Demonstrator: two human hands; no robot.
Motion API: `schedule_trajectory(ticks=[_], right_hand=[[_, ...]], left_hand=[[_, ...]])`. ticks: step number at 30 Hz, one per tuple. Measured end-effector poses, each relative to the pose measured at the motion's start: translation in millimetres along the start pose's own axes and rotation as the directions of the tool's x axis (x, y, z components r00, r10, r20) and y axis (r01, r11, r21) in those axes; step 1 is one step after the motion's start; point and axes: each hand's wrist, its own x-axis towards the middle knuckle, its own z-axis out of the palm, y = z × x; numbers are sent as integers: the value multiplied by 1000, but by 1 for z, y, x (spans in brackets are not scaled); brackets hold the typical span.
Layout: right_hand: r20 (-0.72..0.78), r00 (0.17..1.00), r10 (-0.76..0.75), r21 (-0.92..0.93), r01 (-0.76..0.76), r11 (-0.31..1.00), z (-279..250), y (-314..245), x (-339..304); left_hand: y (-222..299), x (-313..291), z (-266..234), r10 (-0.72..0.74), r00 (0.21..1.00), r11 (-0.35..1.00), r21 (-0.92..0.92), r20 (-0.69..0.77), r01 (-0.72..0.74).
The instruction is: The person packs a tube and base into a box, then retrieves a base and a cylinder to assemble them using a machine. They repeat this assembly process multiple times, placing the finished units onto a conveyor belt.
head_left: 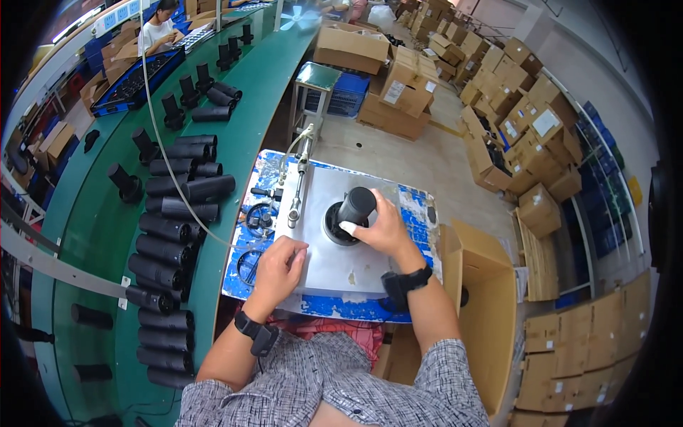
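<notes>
A single view is taken from the wearer's head by the left fisheye camera. It is pointed downward and forward, with the shirt (306, 377) nearest, the left hand (279, 270) and right hand (386, 228) framed close, over the bench (320, 306), and cartons (407, 82) caught farther off toward the top.

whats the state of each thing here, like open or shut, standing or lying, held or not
Right hand: closed around the black cylinder
Black cylinder: standing on end, held
Left hand: fingers curled; whether it holds anything is unclear
Cardboard box right of the worktable: open
Long row of black tubes: lying on their sides
Flanged black parts: standing on end
Fan: spinning or stopped, cannot tell
</notes>
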Motion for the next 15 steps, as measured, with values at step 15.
schedule_trajectory(ticks=[15], right_hand=[[-126, 978, 164, 163, -143, 976, 15, -16, -15]], left_hand=[[3, 1, -2, -65, 997, 998, -16, 33, 66]])
